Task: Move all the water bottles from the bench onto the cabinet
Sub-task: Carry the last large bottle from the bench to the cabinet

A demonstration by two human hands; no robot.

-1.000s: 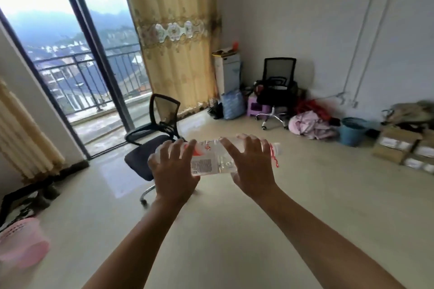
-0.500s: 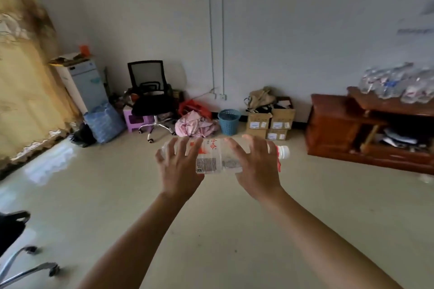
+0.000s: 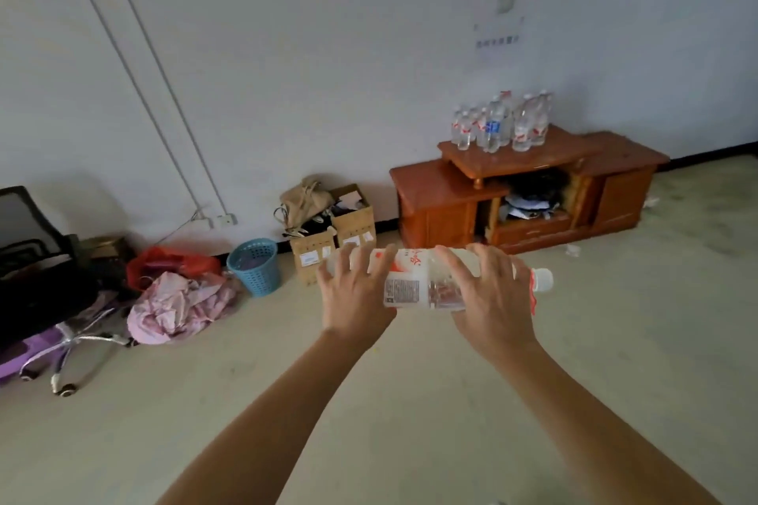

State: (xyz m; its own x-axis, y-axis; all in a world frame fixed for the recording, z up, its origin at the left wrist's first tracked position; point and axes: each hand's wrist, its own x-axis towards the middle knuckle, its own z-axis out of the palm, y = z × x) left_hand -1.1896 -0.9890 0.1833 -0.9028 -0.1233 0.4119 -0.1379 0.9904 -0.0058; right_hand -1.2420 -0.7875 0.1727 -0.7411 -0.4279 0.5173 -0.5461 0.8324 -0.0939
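Observation:
A clear water bottle (image 3: 414,283) with a red-and-white label lies sideways in front of me, its white cap pointing right. My left hand (image 3: 356,295) grips its base end and my right hand (image 3: 486,295) grips near the neck. Beyond them, against the far wall, stands a low brown wooden cabinet (image 3: 447,197). Several water bottles (image 3: 500,125) stand upright together on its raised top shelf. The bench is out of view.
Along the wall to the left sit cardboard boxes (image 3: 328,236) with a beige bag, a blue basket (image 3: 256,266), a pile of pink cloth (image 3: 180,307) and a black office chair (image 3: 37,258). Pale bare floor lies between me and the cabinet.
My view has swung right, from the balcony door and curtain to the cabinet wall. The cabinet with its bottles now sits centre-right. Both hands keep the same grip on the bottle.

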